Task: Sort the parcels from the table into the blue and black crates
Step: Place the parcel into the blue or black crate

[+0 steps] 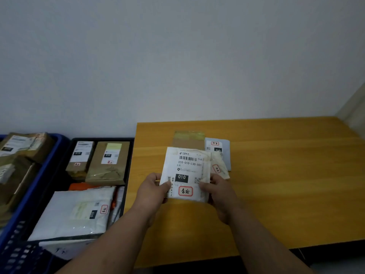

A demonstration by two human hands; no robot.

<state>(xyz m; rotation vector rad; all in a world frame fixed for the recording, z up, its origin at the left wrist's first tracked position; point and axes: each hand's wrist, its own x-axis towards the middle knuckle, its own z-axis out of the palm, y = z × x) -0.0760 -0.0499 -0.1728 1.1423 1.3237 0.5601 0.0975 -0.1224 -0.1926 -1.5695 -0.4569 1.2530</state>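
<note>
You're holding a white parcel [185,173] above the worktop [276,184], left hand [153,191] and right hand [215,191] each pinching a lower edge. Black crate [129,165] and blue crate [49,171] are already carrying several parcels. About three more are lying behind it, possibly fewer, since they're overlapping. Sorting is looking mostly done.

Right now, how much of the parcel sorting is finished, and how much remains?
Mostly done, it seems. The blue crate and the black crate each already hold several parcels. In hand: the left hand and right hand grip a white parcel marked 010 above the table. Left: a brown parcel, a grey one and a whitish one behind it.
</note>
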